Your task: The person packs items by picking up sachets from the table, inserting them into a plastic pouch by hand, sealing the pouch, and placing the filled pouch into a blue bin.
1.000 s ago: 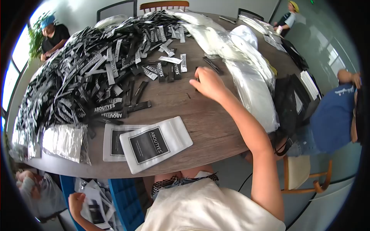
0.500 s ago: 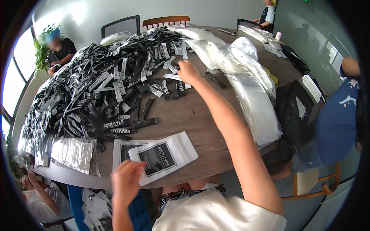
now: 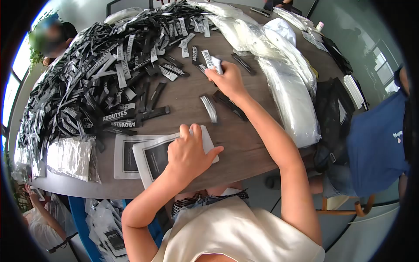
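Observation:
My left hand (image 3: 187, 150) lies over a white pouch (image 3: 146, 163) with a black label, fingers spread and thumb out to the right. Beneath that pouch, a second white pouch (image 3: 124, 155) shows its left part. Farther out, my right hand (image 3: 229, 81) is closed on slim stick packets (image 3: 216, 65), black and white; how many it grips is hidden by the fingers. Closer to me, a pale-sided stick packet (image 3: 209, 109) and some black stick packets (image 3: 230, 105) rest on the table.
A large heap of black and white stick packets (image 3: 87, 74) covers the table's left side. Clear plastic bags (image 3: 288, 91) line the right. A blue bin (image 3: 76, 218) with filled pouches stands below the edge. A person in a blue shirt (image 3: 375, 139) is at the right.
My left hand has moved from the pouch's left edge onto its upper part. My right hand has closed on stick packets, and several now lie nearer the pouches. The view has shifted downward.

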`<state>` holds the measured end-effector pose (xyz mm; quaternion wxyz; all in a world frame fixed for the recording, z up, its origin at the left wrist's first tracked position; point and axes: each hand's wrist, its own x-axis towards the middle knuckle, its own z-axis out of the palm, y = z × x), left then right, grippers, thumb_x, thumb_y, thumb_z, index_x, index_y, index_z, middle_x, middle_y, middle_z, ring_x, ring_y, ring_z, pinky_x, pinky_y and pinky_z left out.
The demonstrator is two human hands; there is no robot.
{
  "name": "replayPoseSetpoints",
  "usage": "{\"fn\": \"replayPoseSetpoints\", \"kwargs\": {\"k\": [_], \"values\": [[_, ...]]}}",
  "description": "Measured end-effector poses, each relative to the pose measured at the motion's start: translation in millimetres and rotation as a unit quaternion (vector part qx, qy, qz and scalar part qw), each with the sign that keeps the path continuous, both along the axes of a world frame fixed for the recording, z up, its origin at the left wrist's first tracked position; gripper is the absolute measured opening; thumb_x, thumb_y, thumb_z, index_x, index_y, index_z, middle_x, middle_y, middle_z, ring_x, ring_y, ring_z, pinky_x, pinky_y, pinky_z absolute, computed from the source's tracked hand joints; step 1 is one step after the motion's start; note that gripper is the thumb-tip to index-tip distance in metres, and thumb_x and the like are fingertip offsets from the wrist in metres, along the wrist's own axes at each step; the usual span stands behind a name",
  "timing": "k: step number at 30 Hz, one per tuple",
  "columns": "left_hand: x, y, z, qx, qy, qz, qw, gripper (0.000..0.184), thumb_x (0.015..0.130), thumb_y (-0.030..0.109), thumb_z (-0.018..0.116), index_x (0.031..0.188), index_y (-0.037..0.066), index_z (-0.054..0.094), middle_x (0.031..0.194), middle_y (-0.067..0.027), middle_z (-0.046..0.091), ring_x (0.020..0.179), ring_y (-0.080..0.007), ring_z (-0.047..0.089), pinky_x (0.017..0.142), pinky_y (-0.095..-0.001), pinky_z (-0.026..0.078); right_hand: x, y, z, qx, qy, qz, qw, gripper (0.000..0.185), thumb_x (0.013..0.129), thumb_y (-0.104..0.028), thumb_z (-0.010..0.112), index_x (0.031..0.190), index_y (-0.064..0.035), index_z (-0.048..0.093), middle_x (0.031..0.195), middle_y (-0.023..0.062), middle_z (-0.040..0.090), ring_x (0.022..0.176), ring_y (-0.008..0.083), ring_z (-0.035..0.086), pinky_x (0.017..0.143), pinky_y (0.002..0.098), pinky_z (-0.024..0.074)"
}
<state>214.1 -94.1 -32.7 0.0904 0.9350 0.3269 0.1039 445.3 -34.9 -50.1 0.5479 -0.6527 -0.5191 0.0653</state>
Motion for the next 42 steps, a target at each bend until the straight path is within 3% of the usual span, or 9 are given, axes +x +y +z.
{"fn": "replayPoseSetpoints", "kwargs": {"k": [5, 10, 13, 16, 19, 25, 31, 35, 42], "values": [[5, -15, 0, 0.045, 0.032, -0.006, 0.998, 0.064, 0.071, 0.053, 0.071, 0.099, -0.001, 0.052, 0.091, -0.0165, 0.052, 0.058, -0.0253, 0.062, 0.046, -0.0309, 0.049, -33, -75, 23, 0.053, 0.368, 0.133, 0.919, 0.027, 0.088, -0.011, 0.061, 0.066, -0.0106, 0.045, 0.050, -0.0028, 0.042, 0.042, 0.0054, 0.040, 0.042, 0.0226, 0.0295], [-13, -29, 13, 0.035, 0.074, -0.035, 0.996, 0.051, 0.071, 0.040, 0.072, 0.098, 0.002, 0.051, 0.091, -0.0157, 0.051, 0.072, -0.0277, 0.061, 0.052, -0.0344, 0.051, -53, -115, 4, -0.050, 0.315, 0.165, 0.933, 0.040, 0.094, -0.024, 0.057, 0.059, -0.0109, 0.043, 0.048, -0.0070, 0.040, 0.042, 0.0023, 0.035, 0.039, 0.0235, 0.0267], [-24, -36, 16, 0.032, 0.077, -0.043, 0.996, 0.052, 0.070, 0.036, 0.072, 0.102, 0.001, 0.051, 0.091, -0.0150, 0.051, 0.078, -0.0277, 0.058, 0.052, -0.0348, 0.050, -71, -135, 27, -0.064, 0.024, 0.149, 0.986, 0.031, 0.093, -0.024, 0.058, 0.071, -0.0035, 0.056, 0.051, 0.0022, 0.048, 0.044, 0.0097, 0.045, 0.042, 0.0266, 0.0328], [-32, -41, 15, 0.020, 0.079, -0.046, 0.996, 0.057, 0.069, 0.036, 0.073, 0.106, 0.000, 0.051, 0.092, -0.0146, 0.051, 0.082, -0.0281, 0.056, 0.053, -0.0361, 0.050, -79, -139, 19, -0.208, -0.088, 0.229, 0.947, 0.021, 0.089, -0.021, 0.061, 0.087, -0.0010, 0.065, 0.063, 0.0124, 0.061, 0.050, 0.0195, 0.054, 0.051, 0.0320, 0.0417], [-41, -42, 20, 0.004, 0.093, -0.057, 0.994, 0.061, 0.068, 0.037, 0.074, 0.109, -0.001, 0.050, 0.093, -0.0147, 0.051, 0.083, -0.0286, 0.056, 0.055, -0.0376, 0.050, -69, -131, 7, -0.183, -0.058, 0.133, 0.972, 0.027, 0.089, -0.025, 0.059, 0.078, 0.0002, 0.062, 0.060, 0.0181, 0.058, 0.060, 0.0366, 0.060, 0.057, 0.0427, 0.0439], [-61, -49, 35, -0.038, 0.149, -0.088, 0.984, 0.056, 0.066, 0.031, 0.076, 0.106, 0.000, 0.051, 0.098, -0.0155, 0.051, 0.086, -0.0290, 0.054, 0.058, -0.0380, 0.051, -76, -153, 37, 0.095, -0.009, 0.161, 0.982, 0.035, 0.085, -0.015, 0.065, 0.057, -0.0029, 0.048, 0.046, 0.0072, 0.041, 0.039, 0.0126, 0.037, 0.040, 0.0302, 0.0270], [-86, -34, 42, -0.082, 0.117, -0.153, 0.978, 0.023, 0.073, 0.017, 0.070, 0.087, 0.003, 0.061, 0.088, -0.0119, 0.058, 0.077, -0.0295, 0.061, 0.061, -0.0377, 0.051, -83, -167, 22, 0.015, 0.101, 0.183, 0.978, 0.035, 0.085, -0.010, 0.058, 0.056, -0.0011, 0.041, 0.048, 0.0062, 0.036, 0.042, 0.0127, 0.034, 0.042, 0.0318, 0.0255], [-85, -6, 25, -0.196, -0.071, -0.095, 0.973, 0.004, 0.074, 0.003, 0.070, 0.073, 0.003, 0.066, 0.066, -0.0089, 0.061, 0.055, -0.0216, 0.061, 0.050, -0.0325, 0.047, -79, -164, 3, -0.036, 0.001, 0.237, 0.971, 0.040, 0.087, -0.023, 0.064, 0.058, -0.0041, 0.045, 0.050, 0.0111, 0.041, 0.042, 0.0255, 0.037, 0.042, 0.0350, 0.0290], [-61, 9, 2, -0.542, -0.310, 0.045, 0.780, 0.020, 0.074, -0.003, 0.073, 0.067, 0.005, 0.056, 0.060, 0.0031, 0.055, 0.051, -0.0025, 0.047, 0.045, -0.0184, 0.034, -118, -161, 10, -0.044, -0.009, 0.156, 0.987, 0.034, 0.083, -0.031, 0.071, 0.093, -0.0031, 0.055, 0.076, 0.0131, 0.063, 0.060, 0.0290, 0.062, 0.053, 0.0363, 0.0457]]}}
